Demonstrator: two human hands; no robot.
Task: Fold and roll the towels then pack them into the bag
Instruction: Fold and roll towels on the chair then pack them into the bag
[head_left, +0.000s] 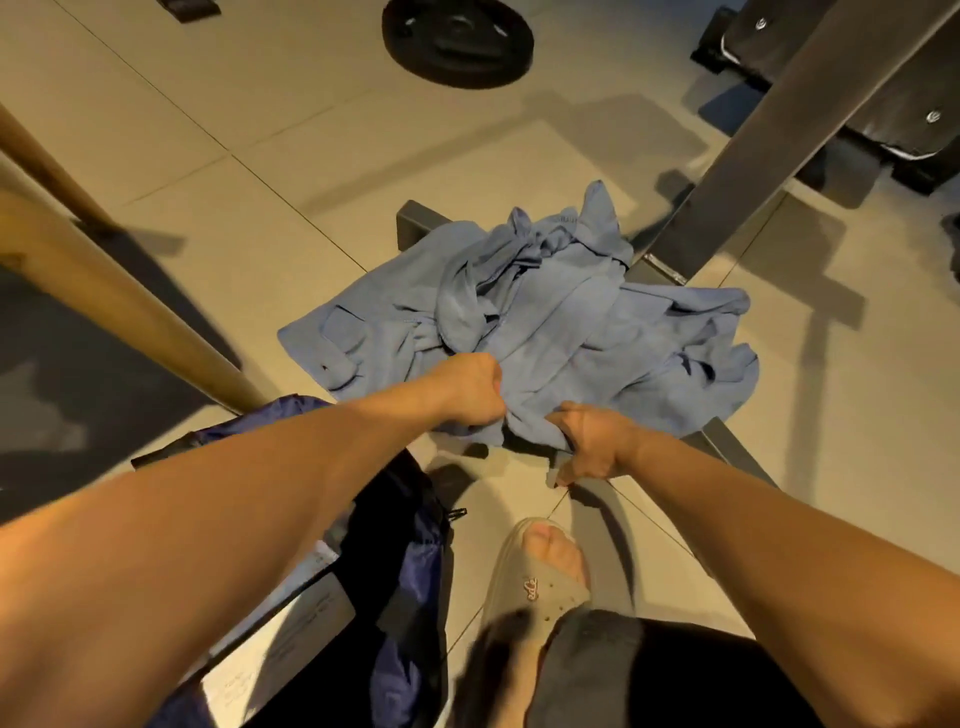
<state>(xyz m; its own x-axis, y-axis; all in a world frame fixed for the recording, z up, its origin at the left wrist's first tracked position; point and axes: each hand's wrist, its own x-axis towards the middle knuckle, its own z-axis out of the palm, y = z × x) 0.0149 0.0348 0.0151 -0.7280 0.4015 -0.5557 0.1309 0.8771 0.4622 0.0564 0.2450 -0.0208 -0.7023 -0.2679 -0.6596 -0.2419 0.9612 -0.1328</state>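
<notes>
Gripping with the left hand (470, 389), curled into a fist round a bunch of blue cloth at the near side of the towels (545, 322). Clutching just beside it with the right hand (597, 441), fingers curled round the near hem, thumb pointing down past the edge. Both hands close together, not quite touching, with a fold of cloth between them.

Heaped loose and crumpled across a dark grey tabletop (410, 226), unfolded, spilling over its left and right sides. Down to the left, beneath the left forearm and off the tabletop: a navy bag (415, 566), slumped, with black straps and a small clip. Cannot tell whether open or closed.

Directly below the hands, on the pale tiled floor (260, 234): a foot in a grey sandal (540, 587). Farther out, at the top, flat on the floor: a black weight plate (457, 41). At the left, slanting: two wooden poles (119, 306). At the upper right, running diagonally behind the towels: a grey metal beam (769, 145).
</notes>
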